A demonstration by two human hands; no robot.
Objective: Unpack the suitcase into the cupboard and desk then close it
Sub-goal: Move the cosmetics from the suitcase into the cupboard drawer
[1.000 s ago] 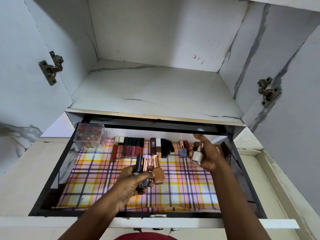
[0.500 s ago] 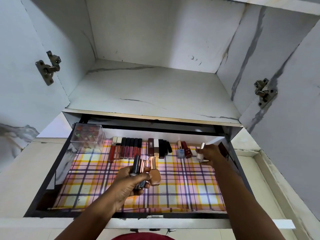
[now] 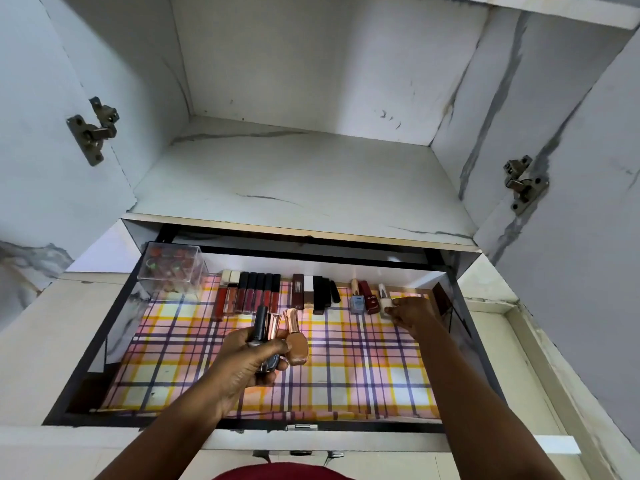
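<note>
Head view: right hand (image 3: 410, 311) pinches a pale polish bottle (image 3: 383, 302), standing it at the row's right end, w/ the red bottle (image 3: 369, 299) just beside it, prob. to keep like items grouped. Left hand (image 3: 254, 355) clutches three spare bottles (image 3: 277, 336) above the drawer (image 3: 83, 372) as a ready supply. Clear box (image 3: 171, 271) sits back-left; lip glosses (image 3: 249, 296) line the rear wall. Suitcase not in view. Nothing obstructs the open liner (image 3: 346, 375).

Left hand (image 3: 247, 355) grips three polish bottles (image 3: 277, 336); right hand (image 3: 412, 311) touches the white bottle (image 3: 383, 299) in the drawer (image 3: 86, 344).
</note>
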